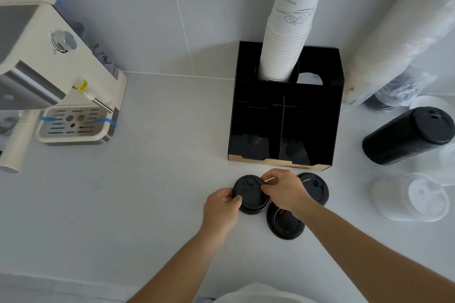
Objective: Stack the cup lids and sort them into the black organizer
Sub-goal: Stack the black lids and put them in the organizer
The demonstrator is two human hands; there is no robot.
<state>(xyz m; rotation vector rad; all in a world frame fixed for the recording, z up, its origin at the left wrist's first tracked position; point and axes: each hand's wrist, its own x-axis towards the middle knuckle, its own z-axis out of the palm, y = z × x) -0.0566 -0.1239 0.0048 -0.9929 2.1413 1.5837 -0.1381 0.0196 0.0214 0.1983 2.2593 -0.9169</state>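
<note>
Fingers (237,198) of the left hand (220,209) and right hand (283,190) pinch one black lid (250,195) from both sides — just before the black organizer (285,115), two more lids (315,188) lying beside.

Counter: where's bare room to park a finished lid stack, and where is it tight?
Widest bare patch: left of the left hand, between the coffee machine and the black organizer. Also free along the near edge beside the forearms. Crowded: right of the organizer, with the lying black lid stack, clear lids and bagged sleeves; loose black lids fill the organizer's front.
</note>
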